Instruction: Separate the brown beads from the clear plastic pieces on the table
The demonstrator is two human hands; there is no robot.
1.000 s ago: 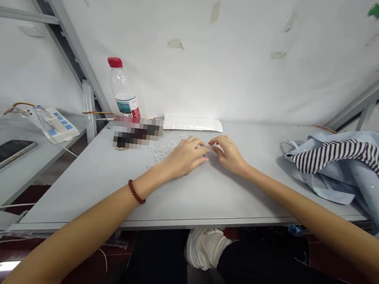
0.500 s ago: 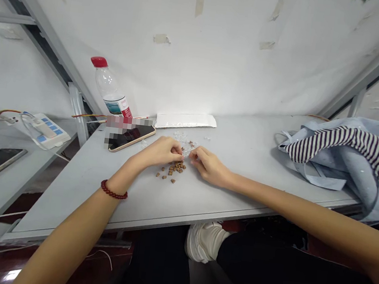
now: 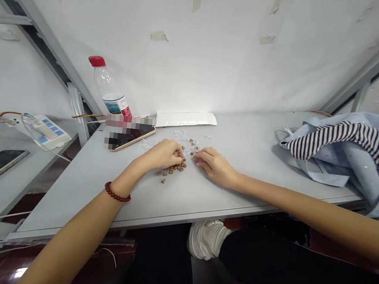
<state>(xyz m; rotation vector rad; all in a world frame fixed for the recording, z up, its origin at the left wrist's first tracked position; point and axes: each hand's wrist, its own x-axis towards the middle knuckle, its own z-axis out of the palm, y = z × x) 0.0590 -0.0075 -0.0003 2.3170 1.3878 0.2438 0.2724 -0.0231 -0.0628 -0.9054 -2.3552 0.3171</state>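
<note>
A loose pile of small brown pieces [image 3: 172,170], like little chunky cubes, lies on the grey tabletop. My left hand [image 3: 165,154], with a dark red beaded bracelet [image 3: 117,193] on its wrist, rests over the pile's upper edge. Its thumb and forefinger are pinched together; what is between them is too small to make out. Facing it from the right is my right hand [image 3: 216,167], fingers bent, thumb and forefinger slightly apart, with nothing visible between them. Small clear pieces [image 3: 180,135] are scattered beyond both hands, with a few brown ones among them.
A phone [image 3: 131,137] lies left of the hands, beside a red-capped bottle [image 3: 113,90]. A long white packet [image 3: 185,119] lies along the wall. Light blue cloth with a striped band [image 3: 333,140] covers the right end. A power strip [image 3: 49,130] sits at far left.
My right hand has shifted slightly right, and its thumb and forefinger have parted a little. My left hand stays pinched near the pile. The view has tilted slightly.
</note>
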